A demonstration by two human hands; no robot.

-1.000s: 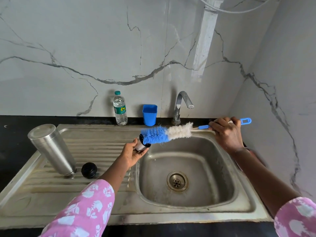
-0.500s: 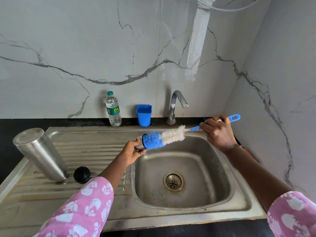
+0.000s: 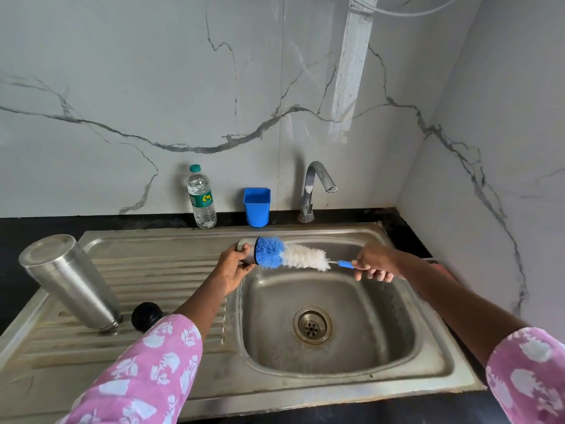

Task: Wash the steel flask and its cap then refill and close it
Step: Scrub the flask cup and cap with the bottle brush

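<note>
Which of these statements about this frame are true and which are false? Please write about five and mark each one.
1. The left hand holds the steel cap. True.
2. The right hand grips the steel flask. False: it grips the handle of the brush, and the flask stands mouth-down on the drainboard.
3. The brush's blue end meets the cap's mouth. True.
4. Water streams from the tap. False: no stream shows.
5. The blue cup sits in the basin. False: it stands by the wall.
</note>
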